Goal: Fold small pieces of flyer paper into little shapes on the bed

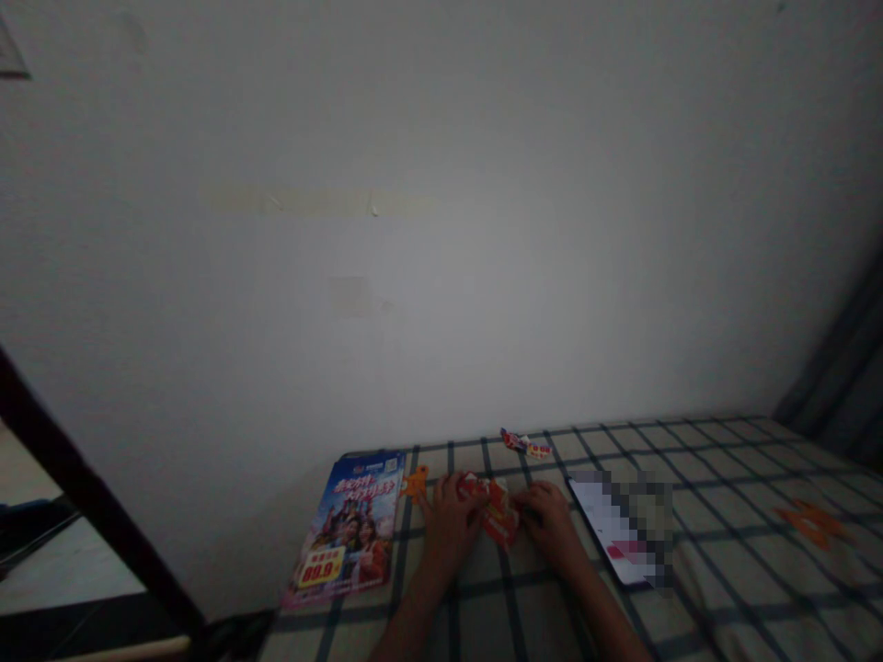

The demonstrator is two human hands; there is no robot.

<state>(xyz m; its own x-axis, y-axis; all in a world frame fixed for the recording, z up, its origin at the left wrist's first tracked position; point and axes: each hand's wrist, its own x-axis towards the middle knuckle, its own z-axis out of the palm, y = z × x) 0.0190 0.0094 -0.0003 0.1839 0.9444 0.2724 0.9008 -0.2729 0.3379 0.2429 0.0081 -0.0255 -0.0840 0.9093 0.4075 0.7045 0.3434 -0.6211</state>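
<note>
A red printed paper (501,526), with white and yellow patches, lies between my hands on the checked cloth. It looks folded or crumpled. My left hand (450,517) is over its left side, with the fingers bent onto it. On the right edge, my right hand (547,517) pinches the paper between thumb and fingers. A small orange paper shape (416,482) rests just beyond my left hand. Left of it lies a blue and pink printed leaflet (349,529), perhaps a stack. The exact folds in the red paper are too dim to make out.
A tablet or large phone (613,542) with a lit screen lies right of my right hand, partly pixelated. Near the wall (483,276) sits a crumpled printed paper strip (525,445). Another orange paper shape (814,523) is far right. A dark post (89,487) slants at left.
</note>
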